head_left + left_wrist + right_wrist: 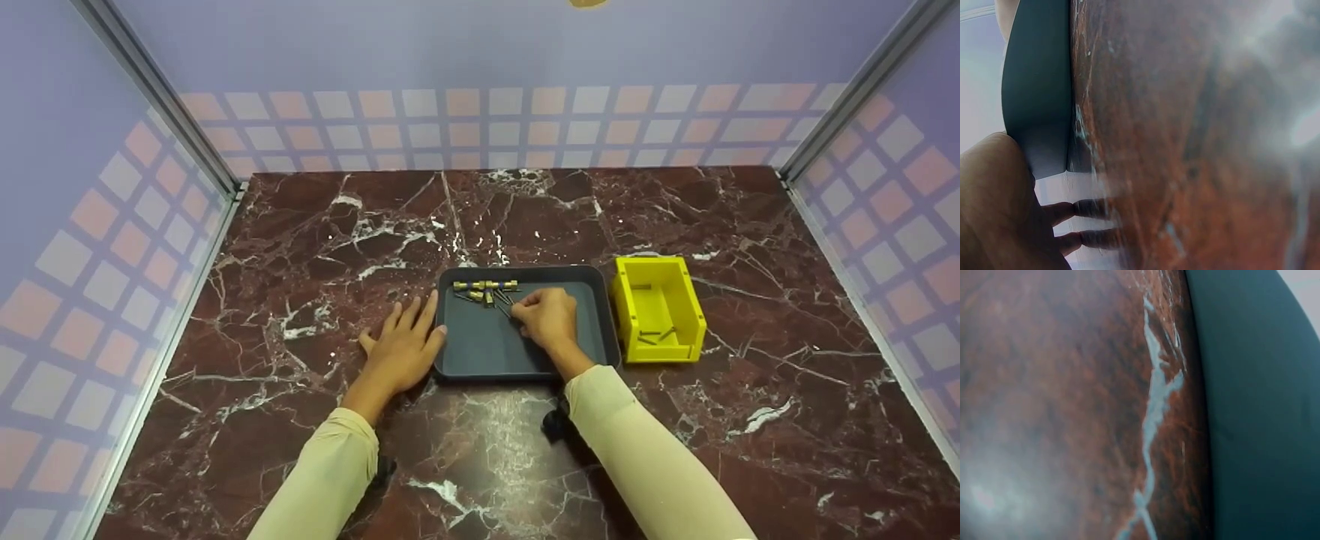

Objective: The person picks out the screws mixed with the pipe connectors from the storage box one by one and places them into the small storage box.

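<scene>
My left hand (401,349) lies with fingers spread on the table beside the dark grey tray (480,352), its thumb at the left rim. In the left wrist view, that hand (996,197) is next to the tray's outer wall (1039,84). Over the tray, my right hand (550,316) has curled fingers and pinches a thin screw (504,309) at the fingertips. Brass fittings (485,286) with blue bands lie near the tray's far left corner, with several thin screws among them. The right wrist view shows only the tray's side (1264,427) and tabletop, with the hand hidden.
A yellow bin (697,322) stands close to the tray's right side, with several screws (657,335) on its floor. The dark red marbled table (300,247) is bordered by panels with pink and white squares at the back and both sides.
</scene>
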Demonstrator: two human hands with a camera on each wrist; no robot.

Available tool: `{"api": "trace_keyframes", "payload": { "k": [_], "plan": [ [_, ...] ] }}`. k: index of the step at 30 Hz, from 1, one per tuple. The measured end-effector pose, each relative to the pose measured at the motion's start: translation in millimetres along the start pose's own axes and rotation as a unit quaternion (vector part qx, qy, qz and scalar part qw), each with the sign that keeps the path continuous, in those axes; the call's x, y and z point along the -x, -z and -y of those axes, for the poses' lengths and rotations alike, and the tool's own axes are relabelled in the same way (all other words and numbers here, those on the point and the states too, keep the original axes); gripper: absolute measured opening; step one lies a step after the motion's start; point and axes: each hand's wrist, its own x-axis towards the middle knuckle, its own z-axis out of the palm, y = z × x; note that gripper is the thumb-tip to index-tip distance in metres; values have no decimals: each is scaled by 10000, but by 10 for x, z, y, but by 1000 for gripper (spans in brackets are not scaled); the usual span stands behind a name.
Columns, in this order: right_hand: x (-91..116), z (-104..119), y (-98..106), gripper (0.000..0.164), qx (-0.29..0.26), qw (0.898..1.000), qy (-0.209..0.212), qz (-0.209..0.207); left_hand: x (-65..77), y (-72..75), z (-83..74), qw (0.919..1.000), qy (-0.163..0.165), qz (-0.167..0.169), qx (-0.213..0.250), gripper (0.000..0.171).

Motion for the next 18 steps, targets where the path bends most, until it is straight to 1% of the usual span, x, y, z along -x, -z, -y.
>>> {"api": "trace_keyframes", "payload": {
  "k": [13,18],
  "plan": [
    [9,8,-7,8,184,9997,140,23,7,-3,1,10000,9,-46,1,63],
    [13,-6,-4,10,217,9995,243,-19,7,-3,-2,10000,8,-56,72,63]
  ]
}}
